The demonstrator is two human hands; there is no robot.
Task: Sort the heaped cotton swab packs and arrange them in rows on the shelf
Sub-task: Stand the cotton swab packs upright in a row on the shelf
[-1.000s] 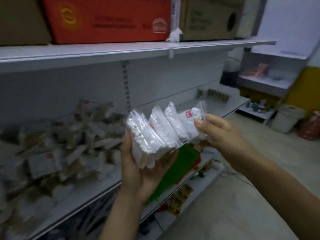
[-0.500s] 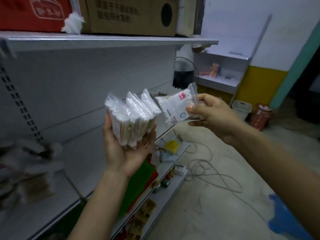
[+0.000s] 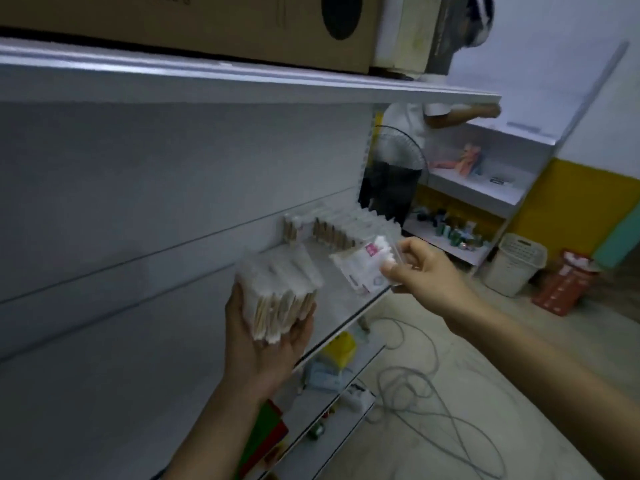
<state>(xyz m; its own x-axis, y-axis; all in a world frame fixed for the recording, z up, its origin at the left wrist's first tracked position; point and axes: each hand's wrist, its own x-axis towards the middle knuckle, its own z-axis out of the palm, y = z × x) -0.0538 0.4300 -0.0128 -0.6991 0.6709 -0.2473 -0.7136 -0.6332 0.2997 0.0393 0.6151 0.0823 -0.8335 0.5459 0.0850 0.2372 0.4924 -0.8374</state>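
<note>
Head view, one item per entry. Left hand (image 3: 266,344): palm up, fingers curled round the foot of a bundle of swab packs (image 3: 277,292), several clear packs pressed side by side. Bundle: stands on the palm with its long axis close to upright, top leaning slightly left; wooden sticks run up and down, cotton tips at the top and bottom ends. It is held in front of the white shelf (image 3: 332,306), near the back panel. Right hand (image 3: 426,271): thumb and fingertips pinch the right end of a single pack (image 3: 360,271). Single pack: long axis nearly level, free end pointing left toward the bundle but apart from it; printed face with a pink label turned to the camera, cotton tips bunched at the pinched end. It hangs over the front part of the shelf; whether it touches the surface cannot be told through the blur. Row of packs (image 3: 346,226): standing upright along the back of the shelf at its far end, sticks vertical. Bare shelf lies between that row and both hands. Shelf front edge runs diagonally just below the right hand. Upper shelf (image 3: 242,74) overhangs, carrying a cardboard box (image 3: 207,26). Loose cable (image 3: 415,386) coils on the floor to the right. Lower shelves hold small, blurred goods. White basket (image 3: 516,268) stands farther off.
</note>
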